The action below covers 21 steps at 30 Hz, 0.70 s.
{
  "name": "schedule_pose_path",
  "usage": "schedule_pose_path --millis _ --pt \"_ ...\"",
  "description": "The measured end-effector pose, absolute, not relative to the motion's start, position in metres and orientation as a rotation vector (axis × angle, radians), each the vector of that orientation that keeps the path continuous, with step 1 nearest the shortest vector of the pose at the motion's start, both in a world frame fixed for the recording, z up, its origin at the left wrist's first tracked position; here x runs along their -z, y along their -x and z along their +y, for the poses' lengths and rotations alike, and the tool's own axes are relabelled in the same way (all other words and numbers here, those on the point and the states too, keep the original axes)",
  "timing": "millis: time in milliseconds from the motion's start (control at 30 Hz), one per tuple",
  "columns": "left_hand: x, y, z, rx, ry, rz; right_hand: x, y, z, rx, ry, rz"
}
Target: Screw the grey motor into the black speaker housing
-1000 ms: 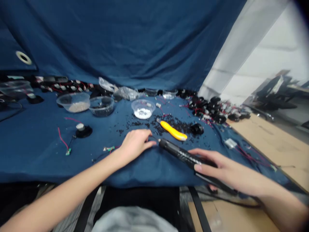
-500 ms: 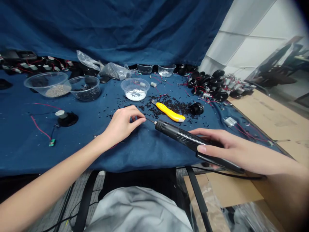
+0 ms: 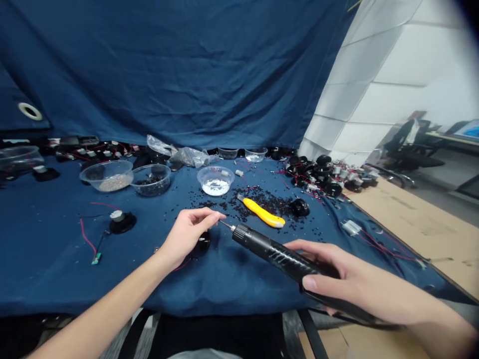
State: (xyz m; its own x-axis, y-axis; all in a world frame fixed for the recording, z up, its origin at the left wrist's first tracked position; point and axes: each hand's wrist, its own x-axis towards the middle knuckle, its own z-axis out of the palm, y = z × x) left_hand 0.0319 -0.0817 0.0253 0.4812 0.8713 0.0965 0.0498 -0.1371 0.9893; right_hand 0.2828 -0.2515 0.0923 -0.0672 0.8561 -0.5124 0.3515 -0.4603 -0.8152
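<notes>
The right hand [image 3: 348, 279] was wrapped around the driver [image 3: 275, 252], held above the cloth [image 3: 123, 279] with its nose toward the left hand [image 3: 187, 234]. The left thumb and forefinger were pinched at the tip of the bit [image 3: 226, 224]; whether they held anything small there could not be determined. A black part [image 3: 204, 242] lay just beside that hand. In this inspector's judgement, sound practice required the driver motionless and unpowered while fingertips touched the bit, and a straight, steady alignment. No brand, label or writing was legible on the driver or the cardboard [image 3: 404, 219].
</notes>
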Motion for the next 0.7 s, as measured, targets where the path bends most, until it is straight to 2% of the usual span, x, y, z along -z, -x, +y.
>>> schedule_pose_path --millis 400,700 --pt "-0.021 -0.026 -0.080 -0.846 -1.314 0.765 -0.090 -0.282 -0.250 -1.500 1.775 -1.362" --pt "-0.022 -0.024 -0.081 -0.851 -1.284 0.758 -0.092 -0.270 -0.252 -1.345 1.797 -1.287"
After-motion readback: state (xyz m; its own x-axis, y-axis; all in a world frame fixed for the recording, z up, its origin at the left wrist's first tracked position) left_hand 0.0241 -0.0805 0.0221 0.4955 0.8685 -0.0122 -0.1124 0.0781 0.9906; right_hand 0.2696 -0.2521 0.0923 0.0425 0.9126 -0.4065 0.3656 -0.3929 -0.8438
